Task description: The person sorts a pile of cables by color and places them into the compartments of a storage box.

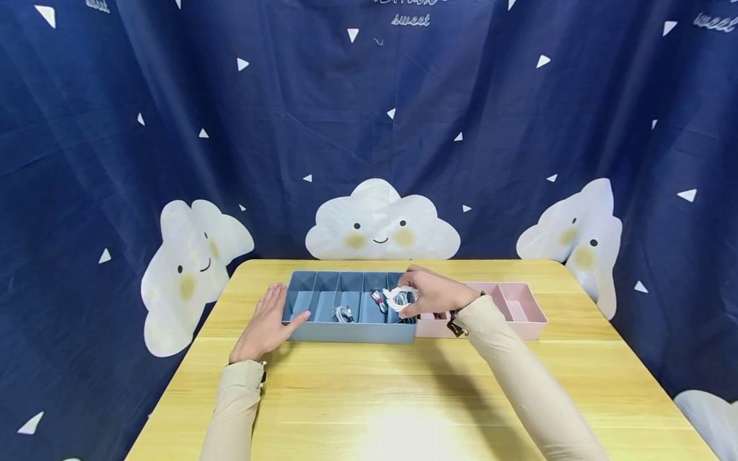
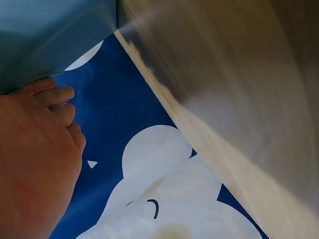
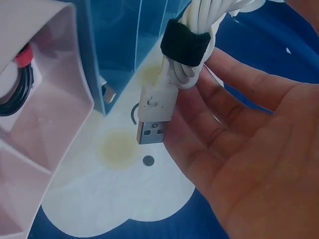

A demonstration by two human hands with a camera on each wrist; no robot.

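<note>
While I sit at the wooden table (image 1: 403, 397), a dark blue curtain (image 1: 115, 128) printed with smiling clouds hangs close behind it. A blue divided tray (image 1: 323, 330) lies across the far middle of the table, and a pink tray (image 1: 521, 307) sits right beside it on my right. One bundled cable (image 1: 343, 314) rests in a middle slot of the blue tray and another one (image 1: 378, 299) lies in the slot to its right. My right forearm crosses in front of the pink tray and hides much of its near side.

My left hand (image 1: 266, 323) lies flat on the table with straight fingers, its fingertips against the blue tray's left end, holding nothing. My right hand (image 1: 429, 291) hovers over the right end of the blue tray and pinches a coiled white cable (image 1: 400, 298).

Up close from the right wrist, the white cable (image 3: 199, 30) is looped into several strands and bound by a black strap (image 3: 185, 42); a white USB plug (image 3: 155, 112) with a metal end hangs down from it, resting on my fingers (image 3: 219, 129).

From the left wrist view, only the side of my left hand (image 2: 35, 164), a corner of the blue tray (image 2: 50, 35) and the blurred table edge show. Something dark and red lies in the pink tray (image 3: 45, 99), cut off by the frame; I cannot make out what.
</note>
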